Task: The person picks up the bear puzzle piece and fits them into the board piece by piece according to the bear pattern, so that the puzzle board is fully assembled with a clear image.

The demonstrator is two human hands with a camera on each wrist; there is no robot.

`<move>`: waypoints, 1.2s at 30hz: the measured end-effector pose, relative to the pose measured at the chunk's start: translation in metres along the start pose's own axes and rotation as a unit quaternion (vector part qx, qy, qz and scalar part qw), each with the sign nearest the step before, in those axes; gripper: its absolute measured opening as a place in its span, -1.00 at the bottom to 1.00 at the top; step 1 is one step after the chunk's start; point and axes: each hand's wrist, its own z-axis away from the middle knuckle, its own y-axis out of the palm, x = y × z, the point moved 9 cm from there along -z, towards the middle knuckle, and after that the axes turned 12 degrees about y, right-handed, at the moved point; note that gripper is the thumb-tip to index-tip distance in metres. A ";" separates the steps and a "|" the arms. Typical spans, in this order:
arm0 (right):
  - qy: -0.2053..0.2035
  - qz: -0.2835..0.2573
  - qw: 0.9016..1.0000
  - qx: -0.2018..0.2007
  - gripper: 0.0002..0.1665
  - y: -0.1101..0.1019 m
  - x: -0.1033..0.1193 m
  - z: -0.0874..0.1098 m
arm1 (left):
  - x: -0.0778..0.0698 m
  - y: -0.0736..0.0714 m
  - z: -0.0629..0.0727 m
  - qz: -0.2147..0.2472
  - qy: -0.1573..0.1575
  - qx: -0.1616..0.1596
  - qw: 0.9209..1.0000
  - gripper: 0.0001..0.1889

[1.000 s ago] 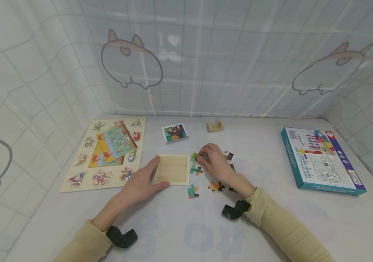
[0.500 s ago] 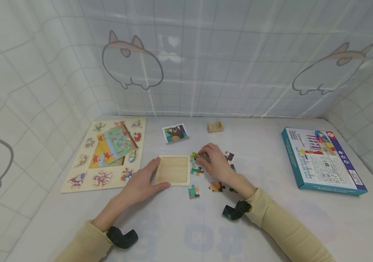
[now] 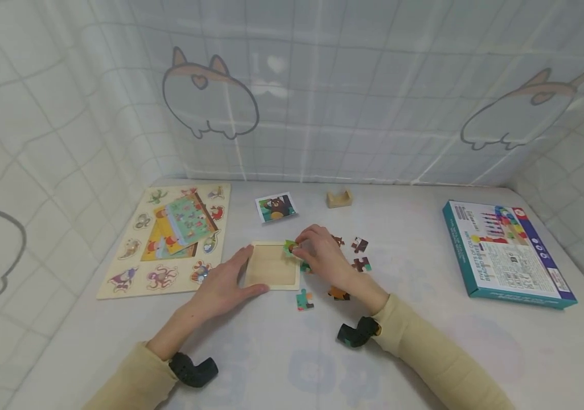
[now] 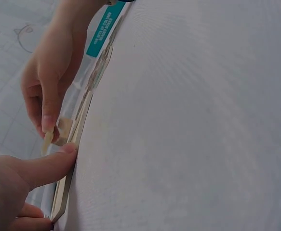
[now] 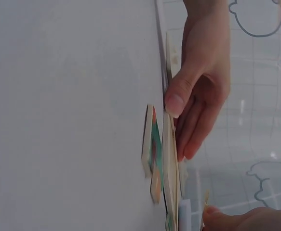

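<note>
A shallow square wooden puzzle tray (image 3: 273, 269) lies on the table, its floor bare. My left hand (image 3: 224, 283) rests at its left side, thumb (image 4: 58, 163) along the near edge and straight fingers at the far left corner. Between thumb and fingers, my right hand (image 3: 327, 259) pinches a green jigsaw piece (image 3: 288, 247) over the tray's far right corner. The left wrist view shows this piece (image 4: 47, 143) edge-on and tilted, above the tray. Right of the tray lie several loose jigsaw pieces, among them a teal one (image 3: 303, 299) and an orange one (image 3: 338, 294), partly behind the right hand.
A bear picture card (image 3: 276, 208) and a small notched wooden block (image 3: 340, 198) are behind the tray. At left, a sea-animal board (image 3: 130, 228) bears illustrated cards (image 3: 189, 219). A teal-edged box (image 3: 509, 250) lies at right, and a tiled-pattern sheet rises behind.
My right hand has lifted the green jigsaw piece from among the loose ones and carried it left over the tray's edge. The left hand has stayed at the tray.
</note>
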 end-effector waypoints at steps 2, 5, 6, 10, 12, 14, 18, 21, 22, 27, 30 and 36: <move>-0.011 -0.003 1.000 -0.003 -0.77 0.003 0.006 -0.002 | 0.000 0.000 -0.001 0.002 0.001 0.000 1.000 0.05; -0.018 -0.003 1.000 -0.005 -0.77 0.008 0.012 -0.004 | -0.001 0.000 -0.001 0.002 0.001 -0.001 1.000 0.05; -0.017 0.000 1.000 -0.004 -0.77 0.010 0.014 -0.005 | -0.001 0.000 -0.001 0.002 0.000 -0.001 1.000 0.05; -0.004 0.016 1.000 0.002 -0.75 0.018 0.017 -0.009 | -0.001 0.002 -0.002 -0.001 0.002 0.000 1.000 0.05; 0.000 0.021 1.000 0.008 -0.75 0.022 0.019 -0.011 | -0.001 0.002 -0.002 -0.001 0.003 -0.002 1.000 0.05; 0.002 0.027 1.000 0.014 -0.75 0.026 0.021 -0.012 | -0.002 0.002 -0.002 -0.001 0.007 -0.004 1.000 0.04; 0.008 0.031 0.999 0.031 -0.73 0.035 0.024 -0.016 | -0.003 0.003 -0.002 -0.004 0.012 -0.005 1.000 0.03; 0.011 0.037 0.999 0.039 -0.72 0.040 0.025 -0.018 | -0.002 0.003 -0.002 -0.007 0.014 -0.006 1.000 0.03; 0.011 0.038 0.998 0.040 -0.72 0.041 0.026 -0.019 | -0.003 0.003 -0.001 -0.009 0.015 -0.006 1.000 0.03; 0.006 0.042 0.998 0.042 -0.71 0.047 0.028 -0.023 | -0.003 0.003 -0.001 -0.015 0.018 -0.006 1.000 0.02; 0.006 0.052 0.998 0.041 -0.71 0.051 0.026 -0.024 | -0.003 0.004 -0.001 -0.016 0.020 -0.004 1.000 0.02; -0.019 0.057 0.998 0.022 -0.74 0.053 0.027 -0.024 | -0.003 0.003 -0.001 -0.022 0.028 -0.004 0.999 0.02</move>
